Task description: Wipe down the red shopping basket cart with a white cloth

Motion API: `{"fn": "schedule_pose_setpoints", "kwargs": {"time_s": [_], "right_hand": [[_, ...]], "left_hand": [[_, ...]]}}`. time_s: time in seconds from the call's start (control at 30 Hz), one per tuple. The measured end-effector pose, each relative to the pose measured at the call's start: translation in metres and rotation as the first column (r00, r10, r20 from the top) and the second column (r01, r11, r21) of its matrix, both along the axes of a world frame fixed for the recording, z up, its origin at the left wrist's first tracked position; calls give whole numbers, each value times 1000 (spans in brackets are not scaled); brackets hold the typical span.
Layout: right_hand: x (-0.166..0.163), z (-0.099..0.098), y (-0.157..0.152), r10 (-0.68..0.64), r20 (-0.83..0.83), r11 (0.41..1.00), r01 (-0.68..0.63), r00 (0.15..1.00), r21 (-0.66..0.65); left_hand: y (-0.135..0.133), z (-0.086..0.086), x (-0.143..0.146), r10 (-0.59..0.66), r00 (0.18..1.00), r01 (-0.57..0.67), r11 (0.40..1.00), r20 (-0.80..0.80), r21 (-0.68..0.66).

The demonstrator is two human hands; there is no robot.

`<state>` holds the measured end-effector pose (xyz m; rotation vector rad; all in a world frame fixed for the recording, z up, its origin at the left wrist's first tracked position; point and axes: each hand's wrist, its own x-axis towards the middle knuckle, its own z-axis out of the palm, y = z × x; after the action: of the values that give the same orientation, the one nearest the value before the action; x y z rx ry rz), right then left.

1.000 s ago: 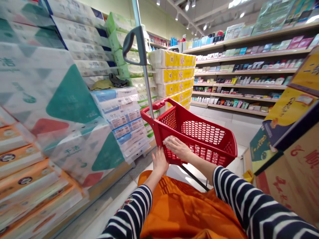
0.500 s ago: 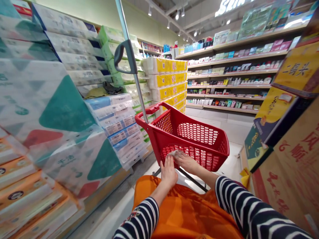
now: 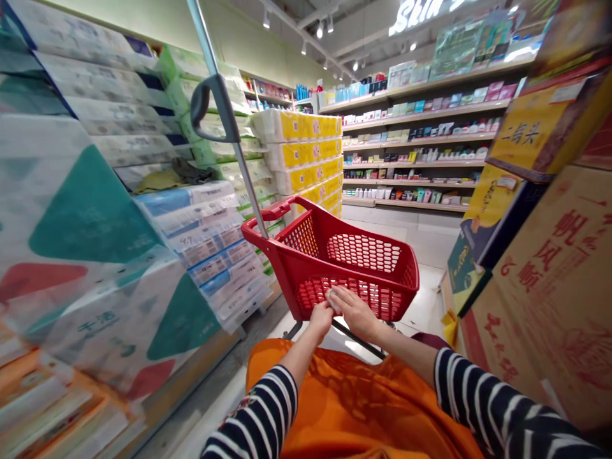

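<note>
A red plastic shopping basket cart [image 3: 342, 268] with latticed sides stands tilted in front of me, its long grey-handled pole [image 3: 215, 108] rising to the upper left. At its near side, my right hand [image 3: 354, 312] has its fingers bent over a small whitish wad [image 3: 334, 301], which looks like a wipe or cloth. Beside it, my left hand [image 3: 321, 319] is closed, its fingertips meeting the wad and the right fingers; what it pinches is partly hidden. Both hands are just above my orange-clad lap [image 3: 363, 395].
Packs of tissue [image 3: 86, 210] are stacked along the left, and yellow-and-white packs [image 3: 306, 156] stand behind the cart. Cardboard boxes [image 3: 549, 287] rise close on the right. Shelves of bottles and small boxes [image 3: 421, 137] line the back.
The view has swung slightly, so the cart sits further left. My left fingers, stretched out before, have curled in beside the right hand. The right hand still covers the wad.
</note>
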<state>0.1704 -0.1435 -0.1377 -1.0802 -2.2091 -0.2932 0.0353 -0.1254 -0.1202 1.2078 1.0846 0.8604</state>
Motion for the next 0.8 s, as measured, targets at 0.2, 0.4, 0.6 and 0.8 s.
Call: {"fn": "schedule_pose_setpoints", "kwargs": {"time_s": [0.2, 0.4, 0.6, 0.8], "right_hand": [[20, -5, -13, -16, 89, 1000, 15, 996, 15], [54, 34, 2, -25, 213, 992, -1, 977, 123], [61, 2, 14, 58, 375, 986, -112, 925, 123], [83, -42, -2, 44, 406, 994, -82, 913, 77]], "left_hand": [[-19, 5, 9, -154, 983, 144, 984, -95, -108], [-12, 11, 11, -90, 927, 123, 990, -364, 69], [-19, 6, -1, 93, 563, 329, 886, -821, 327], [-42, 1, 14, 30, 327, 618, 749, -944, 238]]}}
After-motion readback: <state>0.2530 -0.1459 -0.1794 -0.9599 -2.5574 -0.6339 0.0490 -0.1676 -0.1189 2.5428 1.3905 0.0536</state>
